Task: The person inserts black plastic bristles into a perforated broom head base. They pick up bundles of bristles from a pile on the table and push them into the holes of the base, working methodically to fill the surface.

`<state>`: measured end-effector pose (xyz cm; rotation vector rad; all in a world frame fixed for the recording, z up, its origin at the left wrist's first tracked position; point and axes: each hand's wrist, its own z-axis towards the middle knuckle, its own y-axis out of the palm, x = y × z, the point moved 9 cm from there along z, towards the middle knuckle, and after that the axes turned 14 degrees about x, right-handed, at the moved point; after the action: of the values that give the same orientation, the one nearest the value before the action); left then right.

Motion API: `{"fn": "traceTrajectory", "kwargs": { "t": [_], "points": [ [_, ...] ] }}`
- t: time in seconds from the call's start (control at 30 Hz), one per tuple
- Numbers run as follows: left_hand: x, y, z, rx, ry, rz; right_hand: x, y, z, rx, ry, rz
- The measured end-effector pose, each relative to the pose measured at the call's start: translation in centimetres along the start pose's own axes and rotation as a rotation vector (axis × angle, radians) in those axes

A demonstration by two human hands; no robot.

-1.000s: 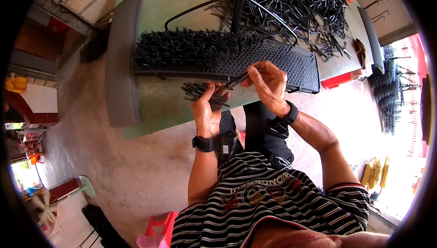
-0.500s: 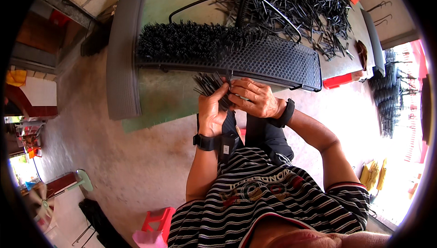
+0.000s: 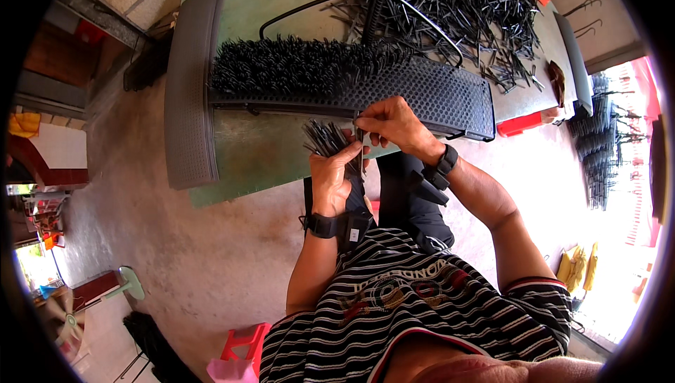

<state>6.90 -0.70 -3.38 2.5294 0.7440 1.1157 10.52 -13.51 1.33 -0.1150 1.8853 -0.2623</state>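
Observation:
In my left hand (image 3: 332,178) is a bundle of thin black strips (image 3: 324,137), its ends fanning out past the thumb. My right hand (image 3: 399,127) pinches the upper end of one dark strip (image 3: 359,137), which stands beside the left thumb. Just beyond both hands lies a long black perforated panel (image 3: 439,95) on a frame. Tufts of black strips (image 3: 274,67) fill the panel's left part, while the holes on its right show bare.
A large heap of loose black strips (image 3: 457,10) covers the table's (image 3: 242,165) far right. Grey perforated sheets (image 3: 188,95) are stacked at the left edge. Black rods (image 3: 376,7) rise behind the panel. A red stool (image 3: 244,344) stands on the floor at lower left.
My right hand has drawn slightly up and away from the left, its fingers now pinching a single strip's end. My left hand has shifted only a little, still around the bundle.

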Motion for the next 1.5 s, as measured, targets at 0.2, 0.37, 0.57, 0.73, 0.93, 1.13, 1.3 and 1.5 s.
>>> {"fn": "traceTrajectory", "kwargs": {
  "t": [0.2,0.37,0.57,0.73,0.93,1.13,1.3,1.5],
  "points": [
    [0.3,-1.0,0.6,0.088,0.004,-0.092,-1.9,-3.4,0.3,0.276,-0.182,0.271],
    [0.6,-0.9,0.5,0.08,0.013,-0.029,-8.1,-5.7,-1.2,0.641,-0.719,-0.005],
    [0.3,-1.0,0.6,0.072,0.008,-0.053,-7.2,-5.0,0.7,0.615,-0.747,-0.085],
    [0.7,-1.1,0.4,0.093,0.015,-0.068,-7.9,-3.5,1.1,0.552,-0.919,-0.374],
    [0.5,-1.1,0.7,0.077,0.016,-0.078,-9.1,-2.4,1.0,0.547,-0.972,-0.66],
    [0.2,-0.2,0.4,0.039,0.013,-0.039,-9.0,-2.1,2.0,0.451,-1.022,-0.71],
    [0.3,0.2,0.1,0.056,0.006,-0.051,-9.5,-0.9,2.1,0.333,-1.079,-0.794],
    [0.1,0.9,0.3,-0.015,0.023,-0.001,-4.5,-2.5,1.8,0.181,-0.369,-0.315]
  ]
}}
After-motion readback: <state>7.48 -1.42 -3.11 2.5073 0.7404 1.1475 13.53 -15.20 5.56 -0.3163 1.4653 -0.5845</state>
